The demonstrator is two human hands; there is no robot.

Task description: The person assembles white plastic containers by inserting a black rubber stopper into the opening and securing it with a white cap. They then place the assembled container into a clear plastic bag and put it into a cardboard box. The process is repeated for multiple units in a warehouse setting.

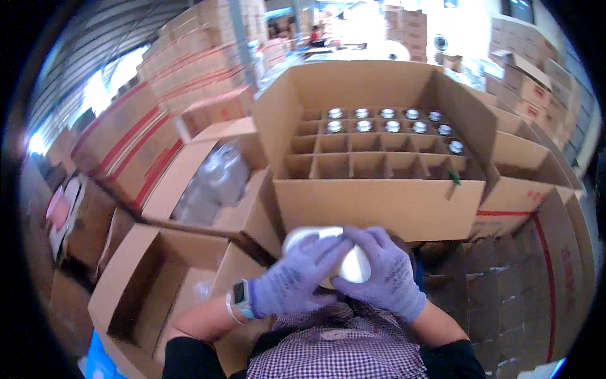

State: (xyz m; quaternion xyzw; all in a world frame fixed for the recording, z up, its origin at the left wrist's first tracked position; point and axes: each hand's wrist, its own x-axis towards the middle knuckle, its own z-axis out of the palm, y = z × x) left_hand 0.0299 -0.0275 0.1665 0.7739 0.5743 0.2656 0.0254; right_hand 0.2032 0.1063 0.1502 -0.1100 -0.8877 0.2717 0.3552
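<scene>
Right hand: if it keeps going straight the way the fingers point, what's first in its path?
The right hand points left across the body, so it first meets the white lid it already grips, then the left hand on the other side. Depth is hard to judge.

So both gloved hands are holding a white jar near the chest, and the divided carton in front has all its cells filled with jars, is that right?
Not quite. In the head view, both gloved hands, left hand and right hand, do hold the white jar near the chest, but the divided carton is only partly filled: lidded jars sit in the far rows, and the near cells are empty.
</scene>
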